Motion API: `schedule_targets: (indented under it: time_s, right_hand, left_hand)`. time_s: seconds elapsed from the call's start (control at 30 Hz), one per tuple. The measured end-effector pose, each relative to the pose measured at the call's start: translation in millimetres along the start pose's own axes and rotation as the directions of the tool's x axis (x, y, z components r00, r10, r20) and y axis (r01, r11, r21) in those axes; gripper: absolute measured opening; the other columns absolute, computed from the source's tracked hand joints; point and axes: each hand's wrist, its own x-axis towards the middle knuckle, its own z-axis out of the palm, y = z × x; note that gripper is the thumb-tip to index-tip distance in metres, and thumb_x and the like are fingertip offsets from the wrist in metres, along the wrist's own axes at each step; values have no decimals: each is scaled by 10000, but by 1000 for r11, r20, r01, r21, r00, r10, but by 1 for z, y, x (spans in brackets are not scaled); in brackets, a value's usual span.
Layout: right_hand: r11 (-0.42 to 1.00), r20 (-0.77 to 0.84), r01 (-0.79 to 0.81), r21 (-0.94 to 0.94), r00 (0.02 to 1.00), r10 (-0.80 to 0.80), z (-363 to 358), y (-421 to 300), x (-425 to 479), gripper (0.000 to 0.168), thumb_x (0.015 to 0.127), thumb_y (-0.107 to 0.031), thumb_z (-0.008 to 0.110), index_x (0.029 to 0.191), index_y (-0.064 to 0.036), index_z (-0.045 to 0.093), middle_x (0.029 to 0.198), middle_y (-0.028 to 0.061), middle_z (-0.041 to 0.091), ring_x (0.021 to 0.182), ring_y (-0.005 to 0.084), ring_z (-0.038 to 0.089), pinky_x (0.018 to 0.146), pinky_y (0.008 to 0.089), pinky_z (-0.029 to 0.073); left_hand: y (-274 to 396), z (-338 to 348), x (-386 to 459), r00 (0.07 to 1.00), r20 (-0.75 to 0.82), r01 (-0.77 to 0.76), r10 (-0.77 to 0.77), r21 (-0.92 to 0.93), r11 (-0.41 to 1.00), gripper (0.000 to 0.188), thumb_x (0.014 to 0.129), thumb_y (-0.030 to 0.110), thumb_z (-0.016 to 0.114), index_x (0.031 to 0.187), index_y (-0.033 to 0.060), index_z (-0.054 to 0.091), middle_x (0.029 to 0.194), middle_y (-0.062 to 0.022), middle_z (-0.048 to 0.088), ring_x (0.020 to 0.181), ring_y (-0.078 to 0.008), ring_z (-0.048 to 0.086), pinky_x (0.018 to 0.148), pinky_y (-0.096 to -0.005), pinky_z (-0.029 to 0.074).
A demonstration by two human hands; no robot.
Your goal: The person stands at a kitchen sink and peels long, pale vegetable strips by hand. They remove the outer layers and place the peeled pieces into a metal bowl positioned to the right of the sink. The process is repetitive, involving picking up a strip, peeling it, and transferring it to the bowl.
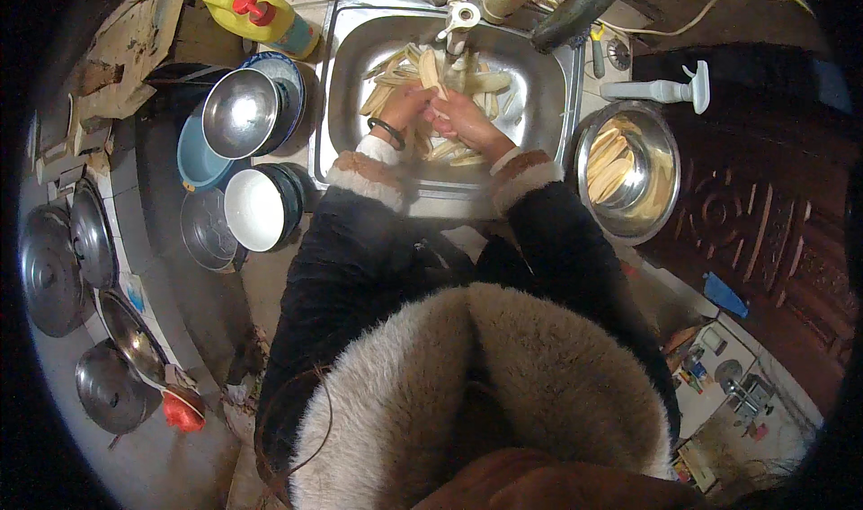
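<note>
My left hand [402, 110], with a dark bangle at its wrist, grips the lower end of a long pale-yellow vegetable piece [429, 70]. Against it, my right hand [466, 124] has its fingers curled around the same end, so the grip there is partly hidden. Both hands are over a stainless steel sink [549, 115], just below the faucet [462, 19]. Water seems to run beside the held piece. More pale vegetable strips [384, 92] lie spread over the sink bottom, left, right and under my hands.
Right of the sink, a steel basin [664, 166] holds several similar pieces [610, 166]. A white spray nozzle [657, 92] lies behind it. On the left stand a steel bowl [239, 113], a white bowl [255, 210], a blue basin [195, 149] and a yellow bottle [280, 24].
</note>
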Motion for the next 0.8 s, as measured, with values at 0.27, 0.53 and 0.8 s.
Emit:
schedule_targets:
  time_s: [0.27, 0.53, 0.8]
  right_hand:
    - [420, -52, 322, -849, 739, -672, -7, 42, 17, 363, 855, -156, 470, 1170, 19, 424, 861, 233, 600, 762, 360, 611, 685, 441, 472]
    - [465, -311, -123, -877, 883, -352, 14, 14, 2, 476, 845, -162, 447, 1273, 26, 357, 842, 249, 610, 821, 404, 596, 715, 483, 463]
    - [384, -240, -100, -918, 911, -336, 16, -4, -6, 440, 856, -213, 458, 1252, -39, 379, 851, 239, 618, 823, 402, 600, 710, 478, 465]
  left_hand:
    - [-27, 6, 21, 976, -208, 57, -61, -23, 998, 276, 884, 237, 527, 999, -3, 601, 880, -38, 635, 771, -105, 581, 670, -231, 457]
    - [3, 33, -10, 991, -46, -131, 124, -245, 961, 379, 796, 37, 518, 1172, 21, 468, 996, -29, 598, 865, -108, 556, 702, -224, 458]
    - [13, 15, -3, 962, -53, -272, 267, -189, 944, 532, 777, -22, 515, 1278, 24, 344, 1123, -77, 558, 914, -139, 571, 738, -254, 475]
